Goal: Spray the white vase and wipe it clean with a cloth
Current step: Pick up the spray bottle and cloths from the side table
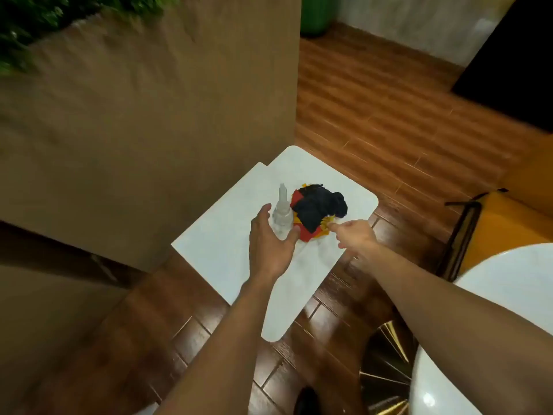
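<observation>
Two bare forearms reach forward and down over a small white rectangular table (215,235) standing on a reddish-brown plank floor (389,115). The left hand (269,244) is cupped round the lower body of a clear plastic spray bottle (282,218), fingers on its far-left side and thumb on its near-right side; the bottle stands upright, nozzle pointing away from the person. Touching the bottle on its right lies a crumpled black, red and yellow cloth (318,211). The right hand (356,238) comes at the cloth from the near right, its index finger stretched onto the yellow edge and the other fingers folded under; blur leaves it unclear whether thumb and finger have pinched the fabric. The two hands are apart, bottle and cloth between them.

Bottle and cloth lie straight ahead, each nearer its own hand. A large glossy white rounded vessel (508,295), cut off by the lower right edge, is probably the vase to be cleaned, though too little shows to be sure; it sits near the person's right elbow, so both tools would have to be lifted and swung back to the right. A tall brown panel (149,115) fills the left, with green foliage (36,19) at the top corner
</observation>
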`<action>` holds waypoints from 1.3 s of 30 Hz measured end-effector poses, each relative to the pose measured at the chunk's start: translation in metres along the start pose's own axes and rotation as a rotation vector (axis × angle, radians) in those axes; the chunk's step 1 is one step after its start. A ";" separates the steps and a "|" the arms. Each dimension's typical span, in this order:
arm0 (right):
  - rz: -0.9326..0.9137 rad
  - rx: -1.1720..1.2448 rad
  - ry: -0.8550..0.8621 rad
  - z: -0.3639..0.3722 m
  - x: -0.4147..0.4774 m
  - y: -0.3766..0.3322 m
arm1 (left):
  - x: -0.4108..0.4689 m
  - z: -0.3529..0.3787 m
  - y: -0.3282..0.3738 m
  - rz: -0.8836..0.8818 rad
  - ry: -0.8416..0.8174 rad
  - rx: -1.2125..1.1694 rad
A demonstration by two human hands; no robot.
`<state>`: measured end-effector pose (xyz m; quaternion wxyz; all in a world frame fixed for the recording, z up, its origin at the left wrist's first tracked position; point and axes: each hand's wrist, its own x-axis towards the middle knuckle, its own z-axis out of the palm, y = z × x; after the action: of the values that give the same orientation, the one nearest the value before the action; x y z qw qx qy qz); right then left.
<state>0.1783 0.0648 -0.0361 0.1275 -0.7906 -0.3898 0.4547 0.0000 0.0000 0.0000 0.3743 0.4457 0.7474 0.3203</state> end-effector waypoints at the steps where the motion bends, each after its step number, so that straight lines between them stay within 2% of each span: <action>1: 0.005 -0.004 0.018 0.003 0.002 -0.001 | 0.002 0.002 0.000 0.018 0.007 0.011; 3: -0.008 0.020 0.076 0.007 0.009 -0.002 | 0.007 0.006 0.000 0.049 0.013 0.045; 13: 0.004 0.153 0.118 0.012 0.027 -0.011 | 0.018 0.012 0.006 0.088 0.037 0.134; 18: -0.086 0.500 -0.036 0.007 0.015 -0.015 | 0.013 0.005 0.012 0.081 0.035 0.113; 22: -0.089 0.724 -0.240 -0.004 -0.002 -0.027 | 0.006 -0.002 0.026 0.086 0.057 0.082; 25: -0.068 0.844 -0.308 -0.013 -0.020 -0.039 | -0.001 -0.009 0.034 0.045 0.072 0.043; 34: -0.194 1.030 -0.490 -0.071 -0.102 -0.042 | -0.046 -0.044 0.059 0.087 0.098 -0.126; 39: -0.245 1.020 -0.505 -0.114 -0.160 -0.005 | -0.104 -0.058 0.085 0.111 0.033 -0.189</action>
<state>0.2237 -0.0312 0.1290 0.4471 -0.4455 -0.2284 0.7413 0.0211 -0.0689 0.1271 0.3838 0.4440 0.6941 0.4168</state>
